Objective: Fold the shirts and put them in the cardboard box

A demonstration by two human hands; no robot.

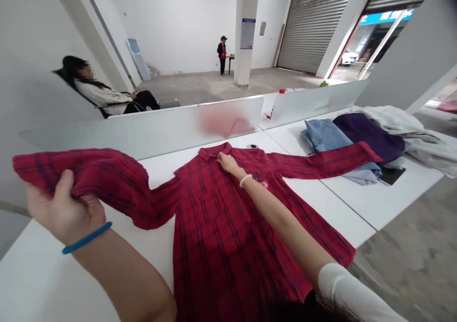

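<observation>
A red plaid shirt (210, 226) with dark stripes lies spread on the white table (150, 269), its collar toward the far side. My left hand (67, 207), with a blue band at the wrist, grips the cuff end of the left-hand sleeve and holds it raised above the table. The other sleeve stretches right, its cuff resting over a pile of clothes. At the front just below the collar, my right hand (228, 162) has its fingers closed on the shirt's fabric. A beaded bracelet circles that wrist.
Folded blue denim (324, 134), a purple garment (371, 134) and pale clothes (424, 141) are heaped at right. A frosted divider (171, 126) runs along the table's far side. A red-capped bottle (272, 110) stands behind it. One person (110, 95) sits at left; another (222, 55) stands far back.
</observation>
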